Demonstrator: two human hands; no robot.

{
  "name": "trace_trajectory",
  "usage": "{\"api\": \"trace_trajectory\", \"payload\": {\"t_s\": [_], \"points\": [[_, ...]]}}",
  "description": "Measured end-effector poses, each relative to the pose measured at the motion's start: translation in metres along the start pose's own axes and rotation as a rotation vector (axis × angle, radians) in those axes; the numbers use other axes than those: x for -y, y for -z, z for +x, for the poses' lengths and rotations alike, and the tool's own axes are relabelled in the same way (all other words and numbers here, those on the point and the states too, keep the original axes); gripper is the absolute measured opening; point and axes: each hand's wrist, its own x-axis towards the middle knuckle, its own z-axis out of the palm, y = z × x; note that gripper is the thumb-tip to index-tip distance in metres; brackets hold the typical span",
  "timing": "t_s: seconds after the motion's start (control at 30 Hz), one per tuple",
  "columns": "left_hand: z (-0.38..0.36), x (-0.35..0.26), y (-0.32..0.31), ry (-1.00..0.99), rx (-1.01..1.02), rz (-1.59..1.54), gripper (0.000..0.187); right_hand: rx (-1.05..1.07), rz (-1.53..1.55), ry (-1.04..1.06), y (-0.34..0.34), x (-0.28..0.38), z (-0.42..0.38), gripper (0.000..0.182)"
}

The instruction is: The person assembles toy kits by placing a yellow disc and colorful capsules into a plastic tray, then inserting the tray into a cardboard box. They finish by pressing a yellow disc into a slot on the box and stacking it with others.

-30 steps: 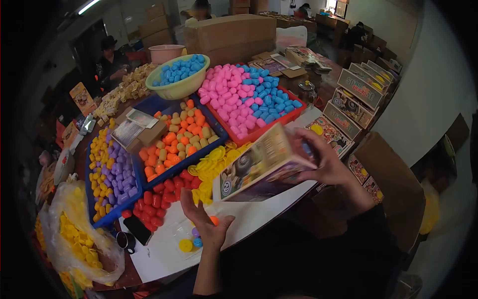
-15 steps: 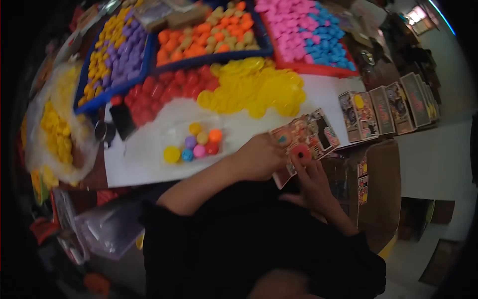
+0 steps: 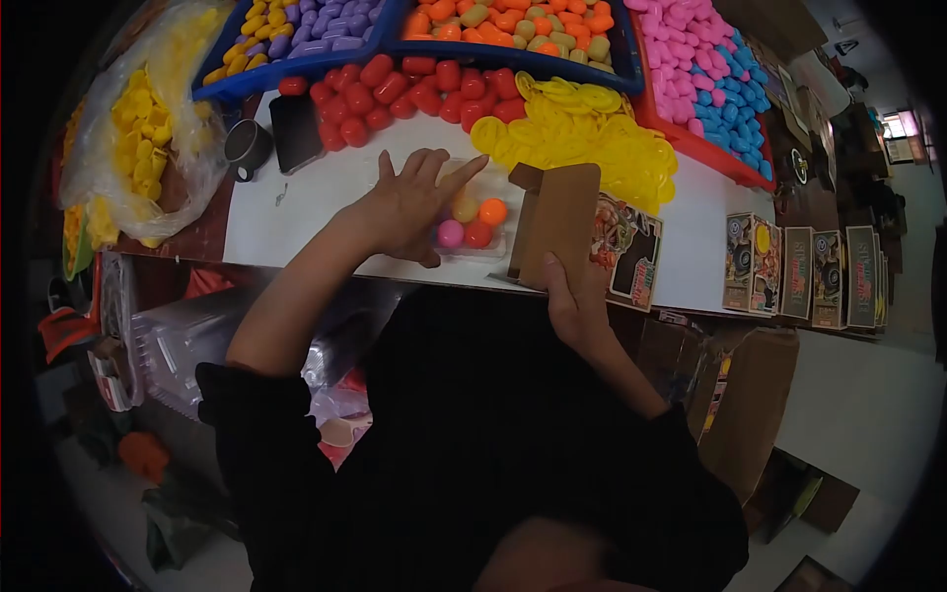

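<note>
My left hand (image 3: 406, 205) is spread open above a clear plastic tray (image 3: 496, 247), partly covering it. Orange, red, pink and tan rounded pieces (image 3: 478, 233) show in the tray; the hand hides the others. My right hand (image 3: 580, 308) grips a small cardboard box (image 3: 560, 219) at its lower edge, thumb on the plain brown side. The box stands tilted just right of the tray, with a flap at its upper left. Beside it lies a printed carton (image 3: 636, 259), partly covered by the held box.
Red pieces (image 3: 370, 99) and yellow discs (image 3: 592, 133) are heaped behind the tray. Blue bins (image 3: 390, 51) and a red bin (image 3: 681, 133) line the back. Printed boxes (image 3: 755, 266) stand at right. A black phone (image 3: 296, 133) and bag of yellow pieces (image 3: 148, 148) are at left.
My left hand has left the printed carton and moved left over the tray, its fingers now spread. My right hand now holds a box with its brown side showing. The camera view has shifted.
</note>
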Motion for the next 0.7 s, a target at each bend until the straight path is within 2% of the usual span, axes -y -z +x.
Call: {"api": "trace_trajectory", "payload": {"t_s": [0.07, 0.13, 0.27, 0.33, 0.47, 0.53, 0.57, 0.63, 0.67, 0.7], "points": [[-0.002, 0.003, -0.002, -0.011, 0.035, -0.014, 0.125, 0.008, 0.008, -0.028, 0.0, 0.003, 0.0, 0.017], [-0.005, 0.011, -0.006, -0.105, -0.071, -0.05, 0.123, 0.006, 0.029, -0.057, 0.001, 0.005, -0.001, 0.018], [-0.011, 0.004, -0.004, -0.183, -0.091, -0.101, 0.123, 0.013, 0.182, -0.141, 0.003, 0.009, -0.004, 0.023], [-0.009, -0.002, -0.001, -0.229, -0.055, -0.091, 0.122, 0.046, 0.09, -0.019, 0.005, 0.013, 0.0, 0.024], [-0.006, 0.006, -0.01, -0.274, -0.11, -0.068, 0.116, 0.051, 0.131, 0.006, -0.016, 0.02, 0.007, 0.018], [-0.008, 0.024, -0.014, -0.474, -0.315, -0.354, 0.109, 0.106, 0.173, 0.022, -0.026, 0.018, 0.01, 0.017], [-0.01, 0.03, -0.017, -0.461, -0.313, -0.355, 0.109, 0.118, 0.18, 0.023, -0.028, 0.019, 0.011, 0.017], [-0.02, 0.04, -0.02, -0.296, -0.506, -0.707, 0.099, 0.181, 0.144, 0.029, -0.035, 0.022, 0.014, 0.016], [-0.026, 0.042, -0.02, -0.175, -0.663, -0.744, 0.077, 0.2, 0.158, 0.03, -0.038, 0.022, 0.015, 0.016], [-0.036, 0.048, -0.018, -0.151, -0.661, -0.74, 0.077, 0.215, 0.173, 0.014, -0.038, 0.019, 0.015, 0.016]]}}
